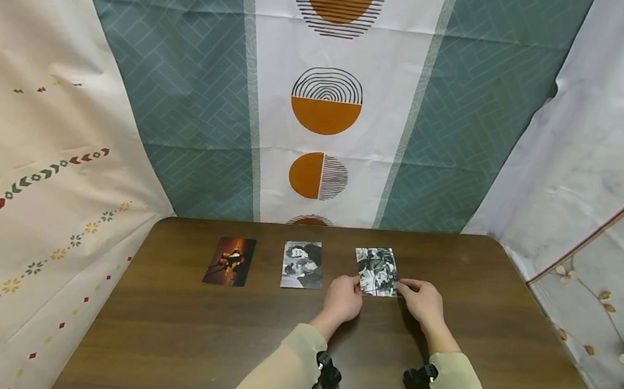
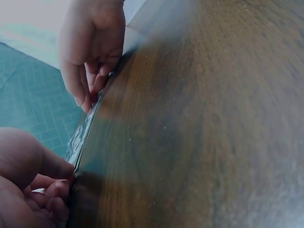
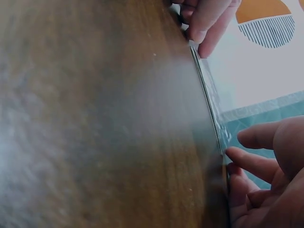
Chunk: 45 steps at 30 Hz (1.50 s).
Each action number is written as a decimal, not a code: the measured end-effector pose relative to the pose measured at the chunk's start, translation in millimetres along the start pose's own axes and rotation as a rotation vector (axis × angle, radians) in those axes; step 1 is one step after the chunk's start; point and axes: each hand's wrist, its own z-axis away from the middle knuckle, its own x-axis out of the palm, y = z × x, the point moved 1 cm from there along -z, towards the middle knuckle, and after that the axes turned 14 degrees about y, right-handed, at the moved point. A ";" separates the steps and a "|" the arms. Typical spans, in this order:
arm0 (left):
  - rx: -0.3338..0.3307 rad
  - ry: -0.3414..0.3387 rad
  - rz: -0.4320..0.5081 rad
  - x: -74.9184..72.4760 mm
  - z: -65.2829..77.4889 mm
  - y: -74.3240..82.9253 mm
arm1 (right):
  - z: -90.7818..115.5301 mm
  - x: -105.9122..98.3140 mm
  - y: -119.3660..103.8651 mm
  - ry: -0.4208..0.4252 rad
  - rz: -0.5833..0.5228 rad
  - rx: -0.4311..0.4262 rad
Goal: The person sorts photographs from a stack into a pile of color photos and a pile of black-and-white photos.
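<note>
A black-and-white photo card [image 1: 377,271] lies at the right of a row near the wooden table's far edge. My left hand [image 1: 343,298] pinches its near left corner between thumb and fingers, as the left wrist view shows up close. At the near right corner is my right hand [image 1: 422,301]. In the right wrist view, that hand's index finger [image 3: 251,164] touches the corner while the thumb [image 3: 261,135] stands a little apart. Another black-and-white photo card [image 1: 303,265] lies in the middle, and a dark orange-toned card [image 1: 229,261] lies at the left.
The brown wooden table [image 1: 197,350] has rounded far corners. A teal and white patterned cloth [image 1: 193,106] hangs behind it. Pale patterned cloths flank the left [image 1: 23,183] and right [image 1: 602,193] sides. Small black cameras sit on both wrists.
</note>
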 end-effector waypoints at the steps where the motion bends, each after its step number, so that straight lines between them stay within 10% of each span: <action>1: 0.002 -0.001 -0.002 0.2 0.2 -1.2 | 0.1 0.3 0.1 -0.004 -0.004 0.008; 19: -0.001 0.018 0.191 -14.7 10.3 -8.1 | 5.7 3.9 -4.6 0.045 -0.077 -0.045; 45: -0.001 0.076 0.285 -76.8 9.7 -57.2 | 17.7 42.9 -48.2 0.050 -0.109 -0.186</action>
